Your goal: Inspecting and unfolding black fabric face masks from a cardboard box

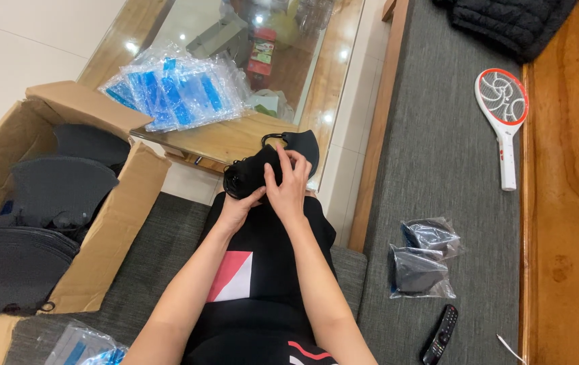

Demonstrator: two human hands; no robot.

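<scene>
Both my hands hold a small stack of black face masks (252,170) above my knee. My left hand (239,206) grips the stack from below. My right hand (288,186) presses on top, fingers curled over the masks. One mask (301,143) with an ear loop sticks out at the upper right of the stack.
An open cardboard box (110,223) full of black masks stands at my left. Clear plastic bags with blue print (174,91) lie on the glass-topped wooden table (235,138). Two bagged masks (421,260), a remote control (441,333) and a racket-shaped swatter (504,122) lie on the grey cushion at right.
</scene>
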